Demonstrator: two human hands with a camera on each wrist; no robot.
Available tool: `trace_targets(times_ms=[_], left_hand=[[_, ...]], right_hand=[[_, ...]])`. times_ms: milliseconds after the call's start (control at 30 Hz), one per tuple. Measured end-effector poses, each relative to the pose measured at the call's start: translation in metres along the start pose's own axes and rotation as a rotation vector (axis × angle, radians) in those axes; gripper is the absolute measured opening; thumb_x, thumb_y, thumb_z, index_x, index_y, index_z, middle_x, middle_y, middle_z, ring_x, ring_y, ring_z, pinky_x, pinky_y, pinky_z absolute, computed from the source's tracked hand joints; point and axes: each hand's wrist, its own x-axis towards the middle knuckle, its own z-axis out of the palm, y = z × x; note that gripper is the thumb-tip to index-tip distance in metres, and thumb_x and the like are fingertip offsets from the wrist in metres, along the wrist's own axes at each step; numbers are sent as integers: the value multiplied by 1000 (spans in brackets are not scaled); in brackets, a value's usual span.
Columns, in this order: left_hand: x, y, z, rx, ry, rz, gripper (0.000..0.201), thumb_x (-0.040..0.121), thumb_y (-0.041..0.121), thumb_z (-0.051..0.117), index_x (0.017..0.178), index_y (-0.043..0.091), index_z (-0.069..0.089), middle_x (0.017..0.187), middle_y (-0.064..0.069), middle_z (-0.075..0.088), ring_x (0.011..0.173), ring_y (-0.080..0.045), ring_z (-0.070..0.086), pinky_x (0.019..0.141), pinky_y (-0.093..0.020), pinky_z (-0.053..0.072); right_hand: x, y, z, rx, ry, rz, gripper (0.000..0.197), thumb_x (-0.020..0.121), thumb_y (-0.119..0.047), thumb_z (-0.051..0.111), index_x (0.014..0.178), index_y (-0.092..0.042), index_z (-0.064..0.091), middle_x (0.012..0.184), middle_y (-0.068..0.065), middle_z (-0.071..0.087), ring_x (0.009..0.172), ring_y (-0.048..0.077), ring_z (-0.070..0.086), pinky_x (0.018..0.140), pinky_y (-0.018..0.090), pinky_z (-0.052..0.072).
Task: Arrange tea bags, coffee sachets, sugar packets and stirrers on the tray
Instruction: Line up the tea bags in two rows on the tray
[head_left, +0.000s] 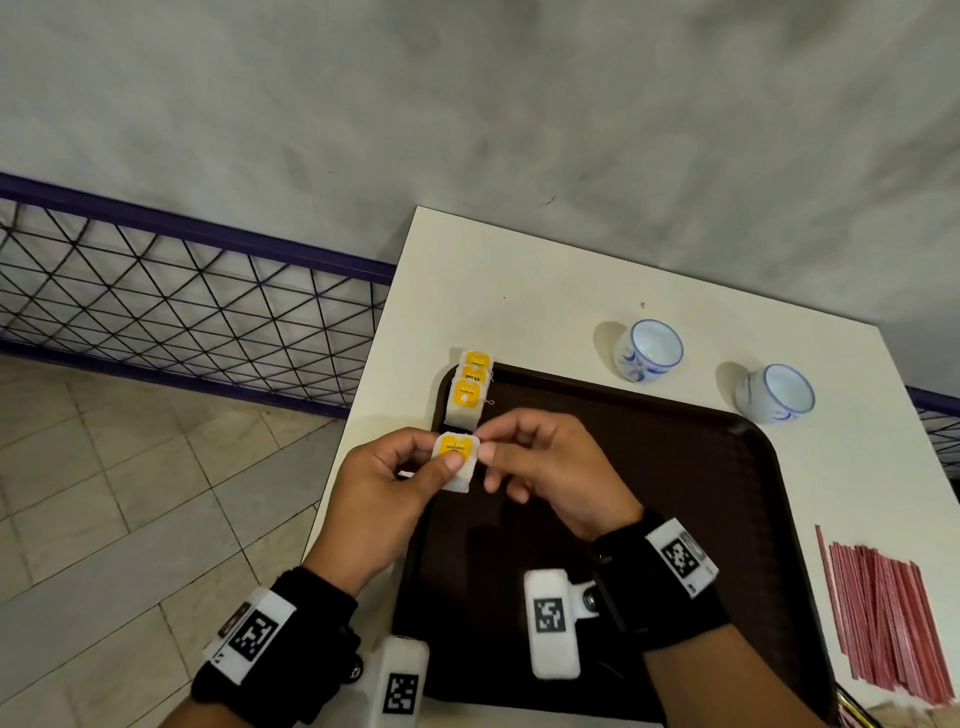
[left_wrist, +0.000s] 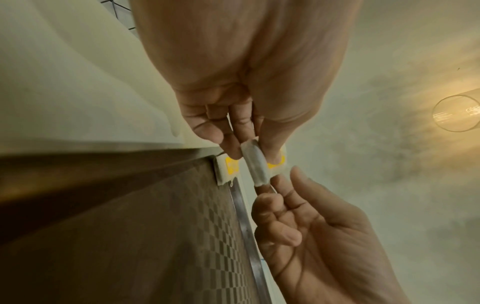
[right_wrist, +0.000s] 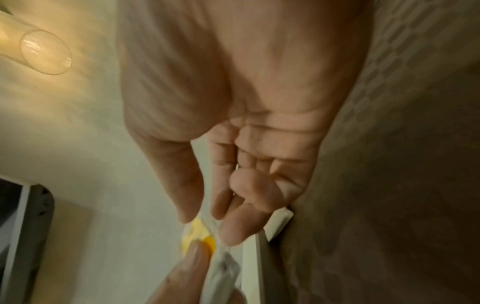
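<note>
A white tea bag with a yellow tag (head_left: 457, 462) hangs over the near-left part of the dark brown tray (head_left: 675, 467). My left hand (head_left: 434, 457) pinches it between thumb and fingers. My right hand (head_left: 489, 440) pinches its right edge with thumb and forefinger. Three more yellow-tagged tea bags (head_left: 467, 395) lie in an overlapping row at the tray's far-left corner. In the left wrist view the held tea bag (left_wrist: 255, 164) shows edge-on, with the laid tea bags (left_wrist: 228, 166) behind it. In the right wrist view the held bag's yellow tag (right_wrist: 200, 232) sits at my fingertips.
Two blue-and-white cups (head_left: 649, 351) (head_left: 776, 392) stand on the white table (head_left: 519, 291) beyond the tray. A pile of red stirrers (head_left: 888, 618) lies right of the tray. A wire railing (head_left: 182, 291) and tiled floor are to the left.
</note>
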Motion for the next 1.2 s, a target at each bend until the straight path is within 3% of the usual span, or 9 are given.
trace_targets(times_ms=[67, 133, 467, 600, 667, 767, 867, 1000, 1200], left_hand=[[1, 0, 3, 23, -2, 15, 16, 85, 12, 78, 95, 24, 77, 89, -1, 78, 88, -20, 73, 88, -45, 59], [0, 0, 6, 60, -2, 34, 19, 85, 13, 78, 97, 28, 75, 88, 0, 77, 88, -18, 73, 88, -47, 59], [-1, 6, 1, 75, -14, 25, 18, 85, 15, 78, 100, 25, 72, 87, 6, 79, 86, -8, 74, 88, -41, 59], [-5, -2, -9, 167, 12, 4, 21, 83, 22, 80, 100, 32, 71, 91, 16, 75, 88, -3, 69, 83, -29, 54], [-11, -8, -14, 248, 23, -24, 24, 82, 22, 81, 99, 35, 71, 88, 15, 74, 86, -1, 67, 79, -23, 52], [-23, -15, -19, 354, 17, -6, 28, 79, 16, 84, 95, 34, 70, 87, 10, 69, 86, 0, 62, 71, -11, 48], [-29, -19, -21, 438, -16, 23, 34, 77, 15, 85, 93, 38, 68, 91, 12, 66, 91, 2, 58, 74, -6, 47], [-31, -21, -21, 470, -45, 2, 37, 77, 16, 85, 92, 43, 65, 93, 18, 64, 91, 8, 57, 70, -3, 44], [-31, -21, -21, 466, -45, -33, 37, 78, 17, 85, 91, 45, 65, 93, 18, 65, 89, 3, 60, 72, -8, 43]], right_hand=[[-7, 5, 4, -9, -16, -4, 11, 87, -2, 71, 98, 2, 70, 75, 15, 68, 59, 20, 63, 44, 22, 39], [-9, 9, 7, 5, 4, -7, 9, 88, -3, 71, 95, 2, 71, 74, 17, 67, 58, 19, 62, 43, 21, 40], [-3, 9, 11, 29, 33, 4, 5, 89, 2, 68, 91, -2, 70, 72, 16, 67, 58, 20, 63, 43, 21, 41], [15, 5, 9, 13, 115, 58, 3, 91, 4, 65, 94, 3, 66, 69, 15, 68, 53, 16, 63, 42, 20, 42], [26, 3, 8, -19, 157, 84, 5, 91, 4, 65, 95, 5, 66, 70, 15, 68, 53, 15, 63, 43, 20, 43], [40, 1, 8, -98, 179, 126, 2, 91, 2, 65, 92, 0, 67, 72, 16, 69, 56, 16, 64, 46, 21, 46], [49, 0, 11, -148, 192, 148, 8, 89, 1, 67, 86, -6, 66, 71, 15, 68, 55, 16, 63, 47, 22, 47], [55, 0, 14, -177, 236, 169, 10, 88, 1, 68, 84, -6, 63, 67, 13, 66, 49, 14, 61, 45, 21, 47], [57, 1, 16, -247, 296, 209, 12, 83, 4, 68, 82, -6, 60, 73, 19, 70, 51, 18, 65, 46, 25, 51]])
